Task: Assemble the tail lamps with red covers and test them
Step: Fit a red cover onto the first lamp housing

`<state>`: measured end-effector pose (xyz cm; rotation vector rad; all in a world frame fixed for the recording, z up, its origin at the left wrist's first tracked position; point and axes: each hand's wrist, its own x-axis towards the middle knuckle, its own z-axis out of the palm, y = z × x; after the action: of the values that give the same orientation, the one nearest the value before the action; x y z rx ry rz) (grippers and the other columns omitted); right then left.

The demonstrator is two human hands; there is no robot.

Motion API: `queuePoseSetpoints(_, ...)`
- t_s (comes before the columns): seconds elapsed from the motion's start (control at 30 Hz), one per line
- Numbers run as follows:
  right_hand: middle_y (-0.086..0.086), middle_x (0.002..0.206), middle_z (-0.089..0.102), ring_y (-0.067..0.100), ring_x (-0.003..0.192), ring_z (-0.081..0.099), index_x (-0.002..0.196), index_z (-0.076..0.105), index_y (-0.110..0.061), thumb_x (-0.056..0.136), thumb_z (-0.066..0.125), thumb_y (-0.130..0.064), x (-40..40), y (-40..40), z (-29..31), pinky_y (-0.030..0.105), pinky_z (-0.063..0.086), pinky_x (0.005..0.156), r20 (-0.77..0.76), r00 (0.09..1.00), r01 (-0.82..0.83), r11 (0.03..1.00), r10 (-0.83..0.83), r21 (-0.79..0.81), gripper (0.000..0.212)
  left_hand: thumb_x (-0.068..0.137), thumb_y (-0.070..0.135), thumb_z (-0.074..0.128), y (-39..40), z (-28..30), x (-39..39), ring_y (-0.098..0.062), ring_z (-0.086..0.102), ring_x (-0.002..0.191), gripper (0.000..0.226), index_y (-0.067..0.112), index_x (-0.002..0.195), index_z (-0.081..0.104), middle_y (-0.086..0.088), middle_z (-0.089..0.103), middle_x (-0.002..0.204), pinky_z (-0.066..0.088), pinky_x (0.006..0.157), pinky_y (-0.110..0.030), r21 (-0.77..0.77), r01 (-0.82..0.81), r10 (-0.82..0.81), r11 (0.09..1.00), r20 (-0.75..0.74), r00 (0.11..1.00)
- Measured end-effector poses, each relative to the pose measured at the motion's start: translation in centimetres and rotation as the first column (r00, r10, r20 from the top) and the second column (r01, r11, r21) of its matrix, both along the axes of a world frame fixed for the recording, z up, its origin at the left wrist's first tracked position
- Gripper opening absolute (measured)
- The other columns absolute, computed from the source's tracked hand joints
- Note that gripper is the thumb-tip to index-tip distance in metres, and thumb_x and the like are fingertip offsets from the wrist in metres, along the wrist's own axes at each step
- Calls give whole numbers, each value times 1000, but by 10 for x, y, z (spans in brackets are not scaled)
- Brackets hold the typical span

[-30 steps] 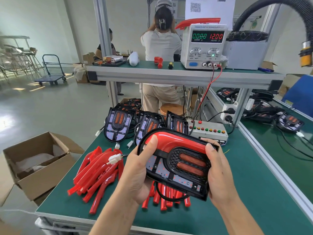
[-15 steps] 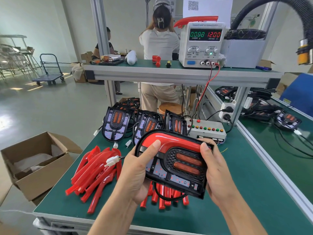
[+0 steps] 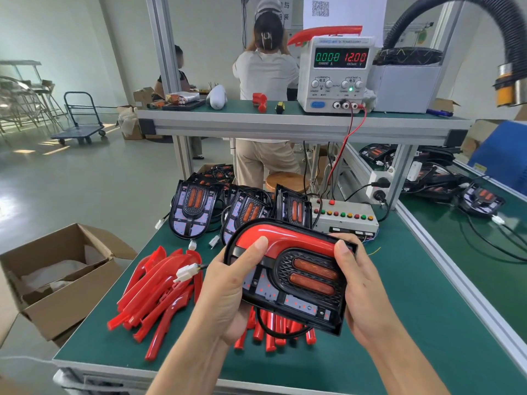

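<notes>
I hold a black tail lamp [image 3: 302, 283] above the green bench, between both hands. A glossy red cover [image 3: 288, 238] sits along its upper edge. My left hand [image 3: 231, 292] grips the lamp's left side, thumb pressed on the red cover. My right hand [image 3: 362, 286] grips the right side, thumb on the top right corner. The lamp's white plug [image 3: 186, 272] dangles on its wire to the left of my left hand. Loose red covers [image 3: 159, 292] lie piled on the bench below and to the left.
Several uncovered tail lamps [image 3: 194, 209] lean at the back of the green bench [image 3: 405, 337], beside a button test box [image 3: 345, 218]. A power supply [image 3: 336, 72] reading 12.00 stands on the upper shelf. An open cardboard box [image 3: 60, 277] sits left. A person stands behind the bench.
The lamp stays held in both hands in much the same place. My left thumb has shifted slightly along the red cover.
</notes>
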<state>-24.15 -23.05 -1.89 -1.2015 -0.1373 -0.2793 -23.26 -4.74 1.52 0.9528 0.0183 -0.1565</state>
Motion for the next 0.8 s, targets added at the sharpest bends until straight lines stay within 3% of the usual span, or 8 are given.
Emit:
queuePoseSetpoints(0.17, 22, 116, 72, 45, 108, 70, 104, 63, -23, 94, 65, -48, -1, 1, 1, 63, 56, 91, -21, 999, 27, 1000, -27, -11, 27, 65, 28, 82, 0, 0, 0, -34, 73, 88, 67, -12, 116, 65, -26, 73, 108, 62, 73, -40, 12, -5, 5, 1000, -4, 1000)
queuePoseSetpoints(0.37, 24, 120, 70, 40, 110, 70, 105, 65, -20, 92, 64, -45, -1, -3, -1, 60, 56, 95, -79, 996, -34, 999, 33, -13, 27, 67, 22, 82, 3, -3, 0, -35, 72, 81, 58, -7, 114, 64, -29, 71, 103, 60, 69, -38, 26, 8, -8, 1000, 5, 1000)
queuePoseSetpoints(0.47, 22, 114, 70, 29, 104, 67, 102, 70, -24, 94, 63, -43, -2, -16, 8, 58, 50, 103, -115, 993, -56, 969, 29, -240, 21, 67, 22, 84, 5, -3, 3, -35, 73, 79, 51, -4, 106, 66, -29, 71, 99, 60, 68, -39, 47, 2, -2, 999, 9, 1000)
queuePoseSetpoints(0.53, 6, 101, 74, 13, 96, 66, 100, 73, -30, 92, 65, -56, 0, -24, 20, 42, 51, 95, -81, 997, -28, 851, -17, -524, 29, 66, 20, 84, 6, -3, 5, -32, 73, 74, 41, -2, 97, 66, -27, 72, 91, 59, 64, -37, 71, 11, -12, 997, 17, 1000)
queuePoseSetpoints(0.6, -13, 95, 76, 1, 92, 70, 100, 74, -37, 81, 62, -69, 4, -27, 35, 28, 51, 88, -48, 999, -20, 711, -19, -703, 39, 69, 18, 83, 4, -2, 6, -31, 72, 74, 32, 0, 91, 69, -25, 73, 91, 59, 64, -36, 111, 40, -44, 993, 33, 999)
queuePoseSetpoints(0.73, -20, 78, 72, -2, 69, 64, 88, 71, -42, 81, 52, -81, 15, -18, 58, 17, 50, 68, -59, 995, -87, 427, 79, -900, 43, 76, 14, 80, -2, -2, 3, -30, 72, 76, 19, 4, 90, 73, -20, 73, 90, 57, 65, -34, 169, 143, -153, 975, 46, 987)
queuePoseSetpoints(0.8, -19, 64, 62, -4, 57, 52, 74, 67, -42, 87, 55, -75, 19, -14, 61, 13, 41, 57, -66, 990, -113, 419, 125, -901, 37, 78, 13, 78, -2, -2, 2, -30, 72, 76, 19, 2, 93, 72, -21, 73, 90, 57, 64, -33, 164, 166, -175, 972, 44, 984)
